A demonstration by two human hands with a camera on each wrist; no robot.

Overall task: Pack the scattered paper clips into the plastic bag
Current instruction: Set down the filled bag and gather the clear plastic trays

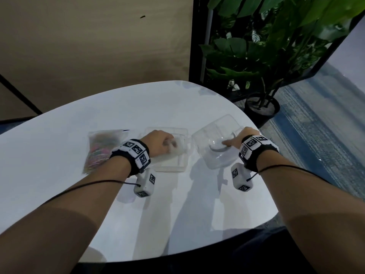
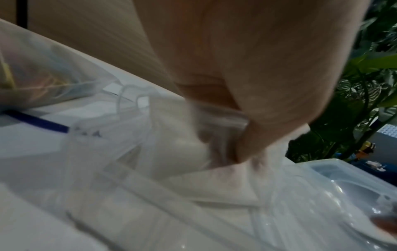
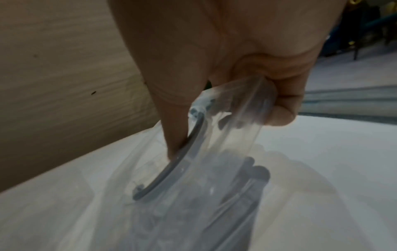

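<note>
A clear plastic bag [image 1: 102, 149] full of coloured paper clips lies flat on the white table [image 1: 59, 194], left of my left wrist; in the left wrist view the bag [image 2: 43, 76] shows a blue seal strip. My left hand [image 1: 167, 142] grips the wall of a clear plastic box [image 1: 171, 161], fingers curled over its edge [image 2: 240, 149]. My right hand [image 1: 233, 142] pinches a clear lid [image 1: 215, 147] with a grey ring [image 3: 171, 169], tilted up off the table; thumb [image 3: 174, 135] on the inside, fingers [image 3: 283, 112] behind. No loose clips show.
A potted plant [image 1: 262, 109] stands on the floor past the table's far right corner, beside a striped blue rug [image 1: 316, 135]. A wooden wall panel [image 1: 88, 46] rises behind the table. The table edge curves close on the right.
</note>
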